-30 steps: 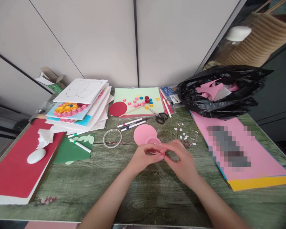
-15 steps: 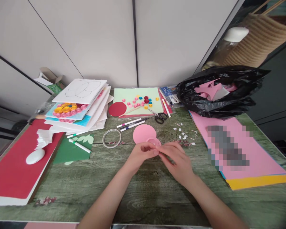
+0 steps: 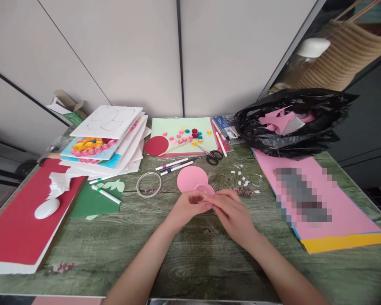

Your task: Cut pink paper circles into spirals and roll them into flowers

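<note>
Round pink paper (image 3: 190,178) by left hand (image 3: 188,210)

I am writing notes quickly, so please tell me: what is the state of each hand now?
Left hand: closed in a pinch, holding pink paper.
Right hand: fingertips closed, apparently on the same paper.

Pale cabinet doors (image 3: 139,55) are seen at twelve o'clock. Near two o'clock, a woven basket (image 3: 352,55) is partly hidden by a white-capped container (image 3: 314,48), and a black bag (image 3: 257,140) is set below them, nearer three. At ten, a green-and-white box (image 3: 73,116) is seen with its flaps raised. Between eight and nine, a white oval object (image 3: 47,209) is rested on a red sheet (image 3: 19,228), with crumpled white paper (image 3: 59,183) just behind it. Toward eight, a roll of tape (image 3: 148,196) is laid flat.
</note>
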### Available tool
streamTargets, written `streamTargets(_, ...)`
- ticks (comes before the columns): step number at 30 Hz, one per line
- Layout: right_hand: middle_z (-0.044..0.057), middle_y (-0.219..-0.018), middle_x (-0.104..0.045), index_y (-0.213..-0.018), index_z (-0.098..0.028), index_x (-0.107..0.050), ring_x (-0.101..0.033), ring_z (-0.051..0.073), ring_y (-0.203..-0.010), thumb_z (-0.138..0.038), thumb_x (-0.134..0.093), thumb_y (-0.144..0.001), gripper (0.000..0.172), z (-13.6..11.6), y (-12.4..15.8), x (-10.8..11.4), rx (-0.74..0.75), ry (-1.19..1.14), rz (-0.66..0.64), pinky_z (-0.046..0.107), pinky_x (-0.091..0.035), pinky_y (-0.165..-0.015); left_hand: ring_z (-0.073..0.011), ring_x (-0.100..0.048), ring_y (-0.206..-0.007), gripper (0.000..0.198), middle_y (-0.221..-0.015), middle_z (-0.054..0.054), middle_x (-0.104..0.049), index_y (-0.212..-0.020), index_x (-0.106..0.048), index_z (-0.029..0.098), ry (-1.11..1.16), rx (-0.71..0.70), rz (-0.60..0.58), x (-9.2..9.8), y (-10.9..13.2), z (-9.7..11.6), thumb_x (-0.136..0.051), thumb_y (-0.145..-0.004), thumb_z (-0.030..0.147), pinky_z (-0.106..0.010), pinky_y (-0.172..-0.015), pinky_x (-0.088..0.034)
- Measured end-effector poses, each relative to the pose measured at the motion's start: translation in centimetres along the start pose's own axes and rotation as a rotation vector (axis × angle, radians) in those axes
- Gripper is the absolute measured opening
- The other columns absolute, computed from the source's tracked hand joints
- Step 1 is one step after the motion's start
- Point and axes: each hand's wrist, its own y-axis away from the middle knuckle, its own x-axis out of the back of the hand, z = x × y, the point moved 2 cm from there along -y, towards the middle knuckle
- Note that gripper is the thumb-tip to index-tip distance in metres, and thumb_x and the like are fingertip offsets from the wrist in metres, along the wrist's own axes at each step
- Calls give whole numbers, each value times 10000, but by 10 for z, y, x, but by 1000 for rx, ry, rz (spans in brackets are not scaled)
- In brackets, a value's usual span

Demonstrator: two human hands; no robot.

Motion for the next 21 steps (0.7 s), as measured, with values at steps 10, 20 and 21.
streamTargets(10,17,-892,-672,-1205,-335,-520,-555,182,-833,-134,-510,-848,410,1,2,-1,-8,8,49,352,-473,-743,-147,-548,-753,215,-771,-30,-628,-804,-683,132,-64,10,-9,-4,1,1,-693,-676,305,-266,-744,-416)
streamTargets(20,17,-842,-648,-1210,-330,-516,-540,178,-795,-128,-533,-837,425,-3,0,2,19,6,68,348,-459,-726,-133,-546,-716,212,-740,-22,-636,-771,-695,128,-16,62,-1,-2,2,-1,-725,-644,295,-269,-733,-415)
streamTargets(21,17,-841,-649,-1208,-329,-518,-540,178,-796,-126,-537,-833,427,-3,0,3,20,5,71,346,-460,-725,-130,-545,-708,211,-730,-18,-636,-771,-697,128,2,66,1,-2,2,-2,-727,-641,292,-267,-728,-414)
